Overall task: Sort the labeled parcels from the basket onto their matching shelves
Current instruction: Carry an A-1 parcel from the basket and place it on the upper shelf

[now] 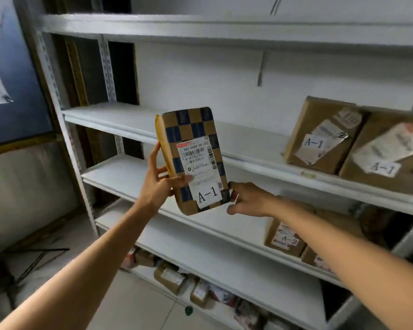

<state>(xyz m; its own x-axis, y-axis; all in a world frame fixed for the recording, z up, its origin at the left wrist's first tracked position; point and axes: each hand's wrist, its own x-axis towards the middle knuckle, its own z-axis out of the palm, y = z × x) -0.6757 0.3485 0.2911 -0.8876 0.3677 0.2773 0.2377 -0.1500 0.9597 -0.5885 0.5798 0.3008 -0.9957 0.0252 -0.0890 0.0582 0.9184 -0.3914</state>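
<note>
— Start close in: what are the fingers doing?
— Both bare forearms reach up from 7 and 5 o'clock. The left hand grips the parcel by its 9 o'clock edge: fingers wrapped behind, thumb flat on the front. The right hand pinches the 5 o'clock corner, fingers curled narrow.
— And the parcel?
— In the air, upright and slightly tilted, in front of the rack. It is flat brown card with a blue checker print, a barcode sticker and a white "A-1" label.
— Beyond it?
— A white metal shelf; at 3 o'clock two brown boxes marked A-1 lean side by side. One shelf lower, at 5 o'clock, sits an A-2 box.
</note>
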